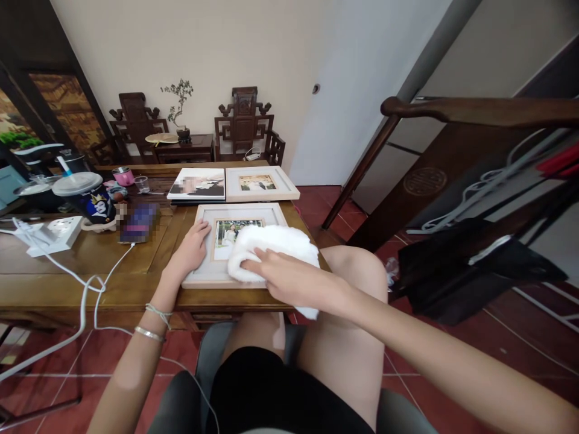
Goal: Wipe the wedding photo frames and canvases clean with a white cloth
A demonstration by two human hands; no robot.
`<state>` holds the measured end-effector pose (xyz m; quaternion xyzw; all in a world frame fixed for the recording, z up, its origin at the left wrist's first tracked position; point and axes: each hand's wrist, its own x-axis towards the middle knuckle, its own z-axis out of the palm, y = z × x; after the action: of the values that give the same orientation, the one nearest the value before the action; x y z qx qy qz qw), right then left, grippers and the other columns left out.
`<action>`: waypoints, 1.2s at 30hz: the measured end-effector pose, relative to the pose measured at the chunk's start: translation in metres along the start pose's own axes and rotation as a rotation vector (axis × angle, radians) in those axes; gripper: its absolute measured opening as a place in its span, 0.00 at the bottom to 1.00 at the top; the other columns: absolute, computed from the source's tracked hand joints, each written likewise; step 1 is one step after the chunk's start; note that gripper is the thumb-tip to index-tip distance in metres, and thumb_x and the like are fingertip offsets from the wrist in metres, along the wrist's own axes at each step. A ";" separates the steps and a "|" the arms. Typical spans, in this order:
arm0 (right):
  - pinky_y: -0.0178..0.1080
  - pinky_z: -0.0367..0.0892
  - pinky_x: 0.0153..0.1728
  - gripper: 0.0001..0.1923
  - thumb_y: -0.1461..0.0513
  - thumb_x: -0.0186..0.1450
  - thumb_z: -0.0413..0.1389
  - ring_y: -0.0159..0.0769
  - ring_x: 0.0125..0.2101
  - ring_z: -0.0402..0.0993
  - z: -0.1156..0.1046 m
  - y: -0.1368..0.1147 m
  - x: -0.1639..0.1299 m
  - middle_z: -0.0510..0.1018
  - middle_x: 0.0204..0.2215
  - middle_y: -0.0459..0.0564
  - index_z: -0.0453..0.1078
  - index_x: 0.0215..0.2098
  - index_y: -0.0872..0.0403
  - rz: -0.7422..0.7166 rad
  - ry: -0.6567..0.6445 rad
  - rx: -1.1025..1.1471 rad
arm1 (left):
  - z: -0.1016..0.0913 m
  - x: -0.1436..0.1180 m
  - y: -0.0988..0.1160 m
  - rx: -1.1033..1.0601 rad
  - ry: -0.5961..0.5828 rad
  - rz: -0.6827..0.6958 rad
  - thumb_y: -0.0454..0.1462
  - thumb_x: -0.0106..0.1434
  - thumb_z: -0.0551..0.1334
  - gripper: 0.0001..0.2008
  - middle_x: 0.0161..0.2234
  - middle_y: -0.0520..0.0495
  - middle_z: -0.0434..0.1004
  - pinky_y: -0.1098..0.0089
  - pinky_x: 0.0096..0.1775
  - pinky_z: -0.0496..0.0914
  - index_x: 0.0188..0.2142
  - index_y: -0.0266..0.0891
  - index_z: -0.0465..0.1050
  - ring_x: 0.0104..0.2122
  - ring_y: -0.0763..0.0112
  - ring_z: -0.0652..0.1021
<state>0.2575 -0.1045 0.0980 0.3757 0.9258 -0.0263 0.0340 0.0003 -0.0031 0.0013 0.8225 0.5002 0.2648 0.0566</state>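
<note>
A picture frame (203,265) with a pale wooden border lies flat near the table's front edge, a small photo of people at its middle. Along its left side my left hand (193,246) grips the border, the fingers curled over the edge. My right hand (284,274) presses a folded white cloth (289,241) onto the frame's right half, thumb and fingers bent into the fluffy fabric. The cloth covers part of the photo and the frame's lower right corner, and one end hangs past the table edge.
Behind lie a second framed photo (262,182) and a photo panel (197,184). To the left are a phone (139,222) on a charging cable, a lidded drink cup (88,199), a power strip (56,234) and a pink mug (123,176). A wooden chair (407,175) stands right.
</note>
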 end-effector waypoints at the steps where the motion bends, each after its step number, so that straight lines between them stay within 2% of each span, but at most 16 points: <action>1: 0.41 0.65 0.40 0.30 0.76 0.57 0.47 0.47 0.46 0.74 0.007 0.005 0.009 0.74 0.50 0.61 0.66 0.56 0.55 0.026 0.025 -0.005 | 0.000 0.000 0.000 -0.002 -0.001 0.002 0.27 0.58 0.50 0.28 0.61 0.38 0.68 0.50 0.65 0.55 0.58 0.33 0.69 0.65 0.55 0.61; 4: 0.49 0.59 0.54 0.31 0.76 0.59 0.47 0.52 0.59 0.62 0.024 0.030 0.039 0.64 0.60 0.69 0.61 0.61 0.61 0.108 0.112 -0.031 | -0.001 0.000 -0.001 -0.003 -0.006 0.009 0.27 0.58 0.50 0.28 0.61 0.40 0.68 0.50 0.65 0.56 0.58 0.34 0.69 0.65 0.56 0.61; 6: 0.51 0.55 0.58 0.30 0.76 0.61 0.47 0.53 0.63 0.56 0.029 0.050 0.059 0.60 0.63 0.70 0.59 0.62 0.63 0.140 0.155 -0.050 | -0.002 0.000 0.000 -0.003 -0.008 0.011 0.27 0.58 0.50 0.28 0.61 0.39 0.68 0.51 0.65 0.56 0.58 0.33 0.69 0.65 0.56 0.62; 8: 0.53 0.53 0.60 0.28 0.74 0.64 0.49 0.53 0.65 0.52 0.030 0.067 0.075 0.57 0.65 0.68 0.59 0.62 0.62 0.156 0.179 -0.068 | -0.002 -0.001 0.000 -0.003 -0.008 0.011 0.27 0.58 0.50 0.28 0.61 0.37 0.67 0.52 0.65 0.56 0.57 0.31 0.69 0.65 0.55 0.62; 11: 0.61 0.51 0.61 0.25 0.65 0.68 0.56 0.54 0.64 0.52 0.031 0.077 0.088 0.57 0.66 0.58 0.60 0.62 0.55 0.163 0.179 -0.090 | -0.002 -0.001 0.000 -0.007 -0.007 0.008 0.27 0.58 0.50 0.28 0.61 0.37 0.67 0.51 0.65 0.56 0.58 0.31 0.69 0.65 0.54 0.61; 13: 0.62 0.51 0.60 0.24 0.66 0.67 0.56 0.55 0.64 0.52 0.031 0.072 0.086 0.58 0.66 0.59 0.62 0.61 0.55 0.145 0.149 -0.092 | -0.002 0.000 0.000 -0.009 -0.006 0.006 0.27 0.58 0.50 0.28 0.61 0.39 0.68 0.50 0.65 0.56 0.58 0.33 0.69 0.65 0.55 0.62; 17: 0.55 0.54 0.58 0.28 0.77 0.61 0.48 0.57 0.63 0.55 0.023 0.045 0.058 0.63 0.62 0.69 0.64 0.59 0.62 0.064 0.047 -0.066 | 0.000 0.000 -0.001 -0.008 -0.002 0.004 0.27 0.57 0.51 0.29 0.61 0.40 0.68 0.50 0.65 0.55 0.58 0.34 0.69 0.65 0.56 0.61; 19: 0.50 0.62 0.51 0.28 0.77 0.59 0.47 0.54 0.57 0.65 0.011 0.030 0.039 0.71 0.55 0.67 0.67 0.56 0.60 0.011 -0.024 -0.039 | 0.000 0.000 -0.001 -0.006 0.000 0.001 0.27 0.58 0.50 0.29 0.61 0.40 0.68 0.50 0.65 0.55 0.58 0.34 0.69 0.65 0.56 0.61; 21: 0.42 0.67 0.40 0.26 0.76 0.58 0.47 0.49 0.46 0.74 -0.005 0.017 0.021 0.79 0.44 0.62 0.71 0.52 0.58 -0.036 -0.097 -0.008 | 0.000 0.000 0.000 -0.004 0.000 -0.001 0.27 0.58 0.50 0.28 0.61 0.39 0.68 0.50 0.65 0.55 0.58 0.33 0.69 0.65 0.55 0.61; 23: 0.37 0.65 0.31 0.24 0.75 0.58 0.48 0.46 0.37 0.77 -0.018 0.007 0.008 0.80 0.36 0.57 0.73 0.49 0.55 -0.069 -0.145 0.020 | 0.000 0.000 0.000 -0.001 -0.003 -0.002 0.27 0.57 0.50 0.28 0.61 0.36 0.67 0.51 0.65 0.55 0.57 0.31 0.69 0.65 0.54 0.61; 25: 0.36 0.64 0.30 0.24 0.75 0.57 0.48 0.44 0.35 0.77 -0.023 0.001 0.004 0.80 0.34 0.55 0.73 0.48 0.54 -0.082 -0.152 0.039 | -0.001 0.000 0.001 0.002 -0.006 -0.003 0.27 0.58 0.50 0.27 0.61 0.34 0.67 0.51 0.65 0.55 0.57 0.28 0.69 0.65 0.53 0.62; 27: 0.37 0.66 0.33 0.26 0.75 0.58 0.48 0.45 0.39 0.77 -0.016 0.000 0.008 0.80 0.39 0.57 0.71 0.51 0.54 -0.068 -0.120 0.046 | -0.001 0.000 0.002 0.006 -0.008 -0.002 0.27 0.58 0.50 0.27 0.61 0.34 0.67 0.51 0.65 0.55 0.57 0.29 0.69 0.65 0.54 0.62; 29: 0.41 0.67 0.43 0.29 0.75 0.58 0.47 0.49 0.50 0.73 -0.001 0.004 0.020 0.77 0.49 0.61 0.67 0.56 0.55 -0.035 -0.056 0.037 | -0.001 0.000 0.002 0.009 -0.007 -0.002 0.27 0.58 0.49 0.27 0.61 0.36 0.67 0.51 0.65 0.55 0.57 0.30 0.69 0.65 0.54 0.61; 31: 0.49 0.61 0.53 0.31 0.76 0.59 0.47 0.54 0.60 0.61 0.015 0.016 0.038 0.67 0.60 0.65 0.63 0.61 0.58 0.011 0.021 0.017 | -0.002 0.000 0.003 0.013 -0.008 -0.002 0.27 0.58 0.49 0.27 0.61 0.37 0.67 0.51 0.65 0.55 0.57 0.31 0.69 0.65 0.55 0.61; 33: 0.54 0.53 0.59 0.32 0.76 0.60 0.46 0.56 0.66 0.50 0.027 0.033 0.059 0.57 0.66 0.66 0.59 0.63 0.60 0.063 0.090 -0.004 | -0.002 0.000 0.002 0.018 -0.013 -0.002 0.27 0.59 0.49 0.27 0.61 0.37 0.67 0.52 0.65 0.56 0.57 0.30 0.69 0.65 0.55 0.61; 36: 0.59 0.47 0.61 0.33 0.77 0.60 0.46 0.58 0.67 0.45 0.031 0.059 0.088 0.52 0.68 0.67 0.57 0.64 0.61 0.112 0.152 -0.020 | -0.004 0.000 0.003 0.026 -0.022 -0.002 0.28 0.59 0.50 0.27 0.61 0.35 0.67 0.53 0.65 0.56 0.57 0.28 0.68 0.65 0.55 0.61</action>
<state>0.2366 -0.0033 0.0587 0.4276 0.9033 0.0132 -0.0313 0.0003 -0.0053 0.0058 0.8255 0.5038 0.2491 0.0515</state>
